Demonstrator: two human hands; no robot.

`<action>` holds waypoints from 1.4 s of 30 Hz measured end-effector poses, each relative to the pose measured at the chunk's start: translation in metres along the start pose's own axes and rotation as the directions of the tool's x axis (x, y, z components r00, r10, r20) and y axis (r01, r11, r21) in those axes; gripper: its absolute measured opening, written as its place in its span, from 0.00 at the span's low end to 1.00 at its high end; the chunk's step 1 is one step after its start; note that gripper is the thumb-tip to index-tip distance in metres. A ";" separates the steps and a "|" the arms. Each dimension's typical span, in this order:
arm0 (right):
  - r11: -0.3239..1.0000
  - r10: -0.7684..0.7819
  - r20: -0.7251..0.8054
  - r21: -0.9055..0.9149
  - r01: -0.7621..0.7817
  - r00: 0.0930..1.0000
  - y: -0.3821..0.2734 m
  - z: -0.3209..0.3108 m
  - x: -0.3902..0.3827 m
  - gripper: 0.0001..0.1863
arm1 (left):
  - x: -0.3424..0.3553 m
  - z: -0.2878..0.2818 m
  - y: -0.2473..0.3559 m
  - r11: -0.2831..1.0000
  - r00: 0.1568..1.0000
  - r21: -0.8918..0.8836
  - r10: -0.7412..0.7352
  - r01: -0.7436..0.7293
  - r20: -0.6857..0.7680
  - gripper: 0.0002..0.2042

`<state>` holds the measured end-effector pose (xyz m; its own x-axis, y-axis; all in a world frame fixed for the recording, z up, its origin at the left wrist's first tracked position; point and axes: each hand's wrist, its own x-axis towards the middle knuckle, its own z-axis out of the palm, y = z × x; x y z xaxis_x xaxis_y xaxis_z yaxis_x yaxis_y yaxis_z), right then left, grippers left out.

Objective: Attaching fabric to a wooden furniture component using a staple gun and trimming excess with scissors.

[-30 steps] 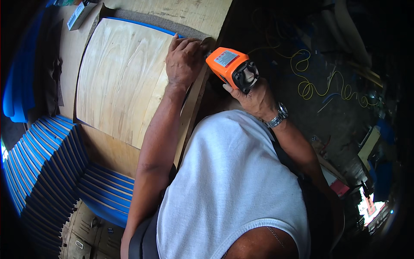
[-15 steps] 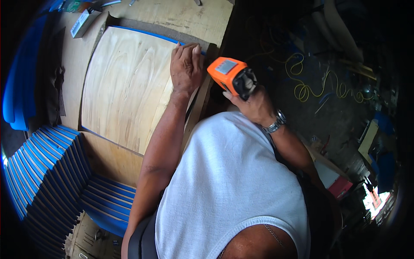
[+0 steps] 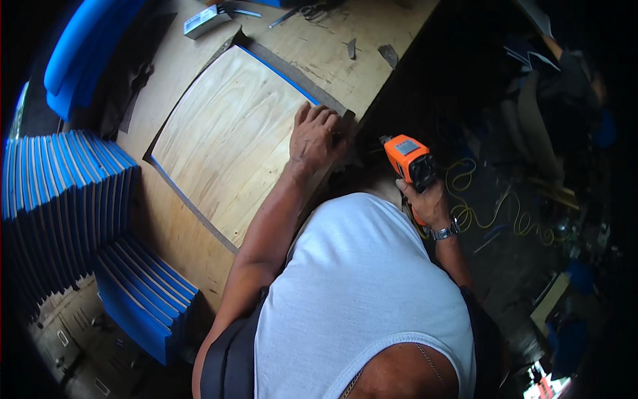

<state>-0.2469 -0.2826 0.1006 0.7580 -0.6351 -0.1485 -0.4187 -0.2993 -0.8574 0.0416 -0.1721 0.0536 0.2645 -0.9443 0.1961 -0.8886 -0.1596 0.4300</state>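
Note:
A curved pale plywood panel lies on dark grey fabric on the workbench, with blue padding showing along its edges. My left hand is at the panel's upper right corner, its fingers curled over the edge where fabric and blue strip meet. Off the bench's edge, to the right of that hand, my right hand grips an orange-and-black power tool, apparently a staple gun, whose nose points up and left, apart from the panel.
Stacks of blue padded boards stand left of the panel; blue pieces lie at upper left. A small box, scissors and scraps sit on the bench. A yellow hose coils on the floor at right, among offcuts.
My right hand has drawn the orange tool down and right, away from the left hand and panel corner. The view has shifted, so the bench appears rotated clockwise.

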 end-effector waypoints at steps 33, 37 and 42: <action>0.800 -0.422 0.677 -0.034 0.599 0.602 -0.033 -0.107 0.250 0.28 | -0.009 -0.055 -0.127 0.689 0.461 -0.078 -0.561 0.721 -0.688 0.21; 0.552 -0.454 0.692 -0.277 0.787 0.562 -0.026 -0.098 0.287 0.35 | -0.105 -0.068 -0.014 0.672 0.702 0.244 -0.579 0.699 -0.415 0.26; 0.395 -0.488 0.684 -0.382 0.836 0.543 -0.016 -0.072 0.336 0.39 | -0.194 -0.004 0.085 0.584 0.637 0.255 -0.719 0.771 -0.278 0.33</action>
<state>-0.0215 -0.5425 0.0998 0.9576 0.2880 0.0006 0.2770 -0.9207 -0.2748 -0.0839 -0.0009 0.0556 0.9116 -0.4065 0.0609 -0.4106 -0.8943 0.1778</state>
